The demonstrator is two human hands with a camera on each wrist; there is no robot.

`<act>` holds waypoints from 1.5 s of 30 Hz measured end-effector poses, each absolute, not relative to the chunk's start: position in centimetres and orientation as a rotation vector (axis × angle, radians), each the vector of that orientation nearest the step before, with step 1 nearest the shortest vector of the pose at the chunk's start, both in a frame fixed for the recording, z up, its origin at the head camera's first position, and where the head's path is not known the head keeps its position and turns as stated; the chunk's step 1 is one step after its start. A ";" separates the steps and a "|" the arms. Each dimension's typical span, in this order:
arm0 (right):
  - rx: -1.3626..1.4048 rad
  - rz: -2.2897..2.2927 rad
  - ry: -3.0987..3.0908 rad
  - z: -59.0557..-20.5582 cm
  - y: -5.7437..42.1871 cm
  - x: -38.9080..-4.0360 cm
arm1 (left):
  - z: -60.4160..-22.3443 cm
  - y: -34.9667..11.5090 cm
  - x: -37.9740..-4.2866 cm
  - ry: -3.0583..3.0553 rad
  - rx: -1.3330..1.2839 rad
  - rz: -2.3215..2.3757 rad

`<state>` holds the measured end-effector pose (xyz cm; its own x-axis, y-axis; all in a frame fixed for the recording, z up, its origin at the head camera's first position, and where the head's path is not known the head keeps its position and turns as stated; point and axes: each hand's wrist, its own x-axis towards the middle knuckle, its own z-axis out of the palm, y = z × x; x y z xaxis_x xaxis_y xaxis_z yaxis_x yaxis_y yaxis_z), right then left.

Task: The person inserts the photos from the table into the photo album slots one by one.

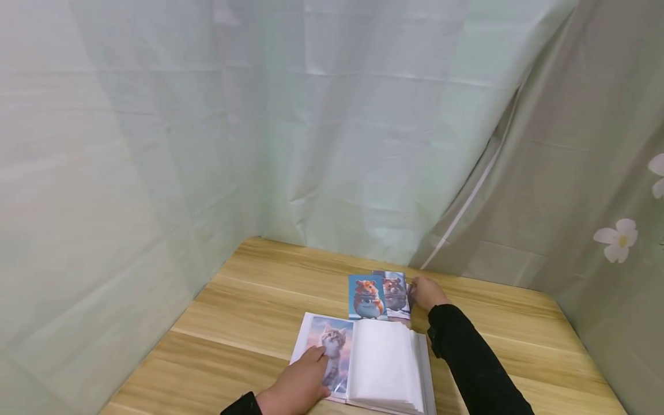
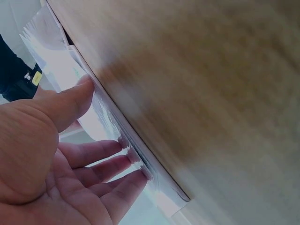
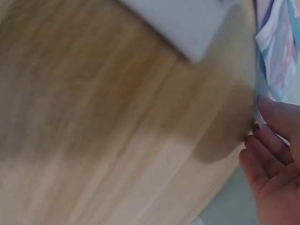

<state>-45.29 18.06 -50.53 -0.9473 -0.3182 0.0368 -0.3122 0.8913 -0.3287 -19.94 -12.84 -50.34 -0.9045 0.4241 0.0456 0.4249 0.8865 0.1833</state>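
Note:
An open photo album [image 1: 386,363] lies on the table with a kitten picture [image 1: 332,351] in its left page. My left hand [image 1: 298,377] rests on that page, its thumb reaching over the lower part of the picture. In the left wrist view the loosely extended fingers [image 2: 112,197] touch the album's edge. Behind the album lie overlapping picture cards, a hamster card [image 1: 367,297] on blue and a greyer animal card [image 1: 396,294] partly under it. My right hand [image 1: 427,293] pinches the right edge of a card from this pile between thumb and fingers [image 3: 267,161].
The wooden table [image 1: 249,300] runs back to a pale curtain [image 1: 353,144] at the rear and left. A greyish curtain with white flowers [image 1: 617,239] hangs along the right side. The album's right page [image 1: 381,360] is white, with loose sleeve edges standing up at its outer side.

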 end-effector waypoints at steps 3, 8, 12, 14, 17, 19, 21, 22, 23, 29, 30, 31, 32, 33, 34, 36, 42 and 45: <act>-0.481 -0.618 3.043 -50.6 18.4 -45.1 | -50.4 -12.9 -20.0 -3.050 -0.699 -0.292; -0.448 -0.821 3.120 -50.7 18.7 -45.4 | -50.6 -13.0 -20.1 -3.057 -0.703 -0.308; -0.407 -0.934 3.166 -50.4 18.6 -45.6 | -50.7 -13.3 -20.0 -3.058 -0.694 -0.289; -0.375 -0.967 3.162 -50.0 18.5 -45.5 | -50.7 -13.4 -19.9 -3.051 -0.695 -0.274; -0.334 -0.970 3.143 -49.2 18.3 -45.4 | -50.6 -13.5 -19.9 -3.044 -0.693 -0.266; -0.323 -0.955 3.137 -48.5 18.3 -45.4 | -50.5 -13.6 -19.8 -3.039 -0.692 -0.262; -0.328 -0.926 3.141 -47.5 18.4 -45.3 | -50.4 -13.7 -19.8 -3.038 -0.689 -0.263; -0.340 -0.906 3.151 -47.0 18.4 -45.2 | -50.3 -13.7 -19.7 -3.034 -0.687 -0.267; -0.346 -0.902 3.150 -46.5 18.5 -45.1 | -50.3 -13.8 -19.7 -3.031 -0.684 -0.271; -0.352 -0.876 3.162 -44.1 18.7 -44.0 | -50.1 -13.8 -19.5 -3.020 -0.667 -0.297; -0.353 -0.866 3.167 -43.9 18.8 -43.8 | -50.1 -13.8 -19.5 -3.024 -0.666 -0.296; -0.344 -0.869 3.165 -43.7 18.9 -43.6 | -50.0 -13.8 -19.5 -3.030 -0.666 -0.290; -0.339 -0.873 3.165 -43.6 19.1 -43.5 | -49.9 -13.8 -19.5 -3.037 -0.667 -0.284; -0.326 -0.885 3.160 -43.5 19.2 -43.4 | -49.9 -13.8 -19.5 -3.043 -0.668 -0.275; -0.322 -0.892 3.162 -43.3 19.3 -43.3 | -49.8 -13.8 -19.5 -3.049 -0.670 -0.269; -0.309 -0.908 3.162 -42.9 19.6 -43.1 | -49.8 -13.7 -19.6 -3.055 -0.670 -0.273; -0.248 -0.889 3.179 -41.4 20.5 -42.4 | -50.0 -13.7 -19.6 -3.062 -0.666 -0.279; -0.226 -0.899 3.171 -40.7 21.1 -42.2 | -50.1 -13.7 -19.6 -3.057 -0.663 -0.281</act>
